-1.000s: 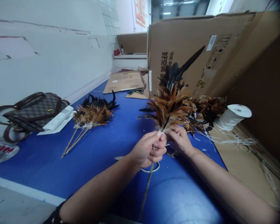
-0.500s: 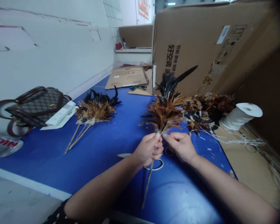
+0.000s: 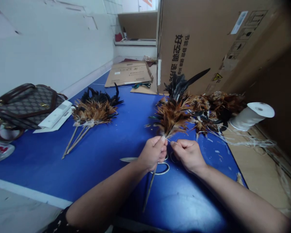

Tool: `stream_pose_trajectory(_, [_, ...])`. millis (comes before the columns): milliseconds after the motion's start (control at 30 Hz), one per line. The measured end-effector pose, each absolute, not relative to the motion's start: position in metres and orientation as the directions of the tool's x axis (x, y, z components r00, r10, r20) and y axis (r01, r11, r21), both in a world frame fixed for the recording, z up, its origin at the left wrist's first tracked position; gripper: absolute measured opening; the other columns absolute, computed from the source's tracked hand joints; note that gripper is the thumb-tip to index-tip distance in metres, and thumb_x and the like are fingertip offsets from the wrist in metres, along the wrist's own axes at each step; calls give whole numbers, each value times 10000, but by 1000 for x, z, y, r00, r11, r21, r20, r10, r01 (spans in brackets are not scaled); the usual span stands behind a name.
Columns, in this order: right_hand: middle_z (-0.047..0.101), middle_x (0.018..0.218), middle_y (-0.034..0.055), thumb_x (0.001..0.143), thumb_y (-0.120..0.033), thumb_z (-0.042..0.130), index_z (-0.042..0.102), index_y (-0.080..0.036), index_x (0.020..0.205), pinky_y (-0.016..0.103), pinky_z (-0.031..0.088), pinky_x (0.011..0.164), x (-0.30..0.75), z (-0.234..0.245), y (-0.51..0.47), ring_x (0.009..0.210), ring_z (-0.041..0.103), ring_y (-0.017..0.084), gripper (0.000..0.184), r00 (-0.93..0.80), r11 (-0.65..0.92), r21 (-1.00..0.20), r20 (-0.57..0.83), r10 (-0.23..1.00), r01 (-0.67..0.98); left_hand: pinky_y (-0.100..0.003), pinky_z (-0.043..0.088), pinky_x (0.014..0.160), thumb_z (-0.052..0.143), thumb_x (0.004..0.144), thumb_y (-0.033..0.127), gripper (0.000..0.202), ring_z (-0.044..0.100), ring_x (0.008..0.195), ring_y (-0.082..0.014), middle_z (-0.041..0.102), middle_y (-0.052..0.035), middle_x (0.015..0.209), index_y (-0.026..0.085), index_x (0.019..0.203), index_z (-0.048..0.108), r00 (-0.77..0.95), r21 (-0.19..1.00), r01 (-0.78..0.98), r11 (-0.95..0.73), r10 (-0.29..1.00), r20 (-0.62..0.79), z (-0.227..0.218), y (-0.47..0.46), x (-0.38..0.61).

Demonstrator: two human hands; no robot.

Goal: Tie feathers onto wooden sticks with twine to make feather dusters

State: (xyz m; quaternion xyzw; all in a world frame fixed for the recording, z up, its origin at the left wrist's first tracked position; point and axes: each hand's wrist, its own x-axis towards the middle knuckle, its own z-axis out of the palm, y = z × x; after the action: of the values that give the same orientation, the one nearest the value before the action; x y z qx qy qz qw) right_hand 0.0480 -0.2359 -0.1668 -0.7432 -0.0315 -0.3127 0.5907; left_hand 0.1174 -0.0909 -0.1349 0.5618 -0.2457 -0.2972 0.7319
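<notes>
Handbag [image 3: 21,108] shut; hands grip feather duster [image 3: 171,118]

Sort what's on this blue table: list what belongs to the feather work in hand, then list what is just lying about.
In the work:
left hand gripping the feather duster by its stick
right hand pinching a thin string at the binding
loose feather pile
string spool
finished dusters
scissors under the hands

Lying about:
handbag
white packet
large carton
flat cardboard
</notes>
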Motion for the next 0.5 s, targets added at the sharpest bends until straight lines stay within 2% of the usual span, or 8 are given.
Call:
stream_pose_trajectory(200, [384,489,-18,966,-526,631,402,-187,533,234,221,443,41,-160,-231,484,273,73,596,796,-338,-845,517,-315,415,-136,166,372,830,704,741,666,263,418,-13,362,103,603,190,843,483,705,971,135,197,-708,45,-133,-89,121])
stream_pose_trajectory(367, [364,500,-15,951,-622,625,383,-189,535,241,241,461,47,-159,-228,500,277,81,647,771,-349,-842,527,-359,413,-150,170,395,822,734,716,628,257,432,-23,362,100,604,189,853,500,717,971,102,216,-692,78,-132,-89,126])
stream_pose_trajectory(433, [390,518,-9,950,-643,620,447,-178,548,240,267,483,49,-156,-228,520,310,89,639,763,-385,-821,550,-340,421,-167,166,405,766,816,683,550,247,436,-40,340,99,601,199,866,509,738,974,46,224,-664,118,-132,-89,124])
stream_pose_trajectory(500, [420,549,-5,951,-651,616,528,-164,588,240,284,500,47,-151,-228,543,332,94,614,756,-423,-795,578,-307,435,-189,197,432,722,900,578,429,269,461,-65,336,84,607,205,850,516,767,970,-7,242,-622,160,-131,-89,120])
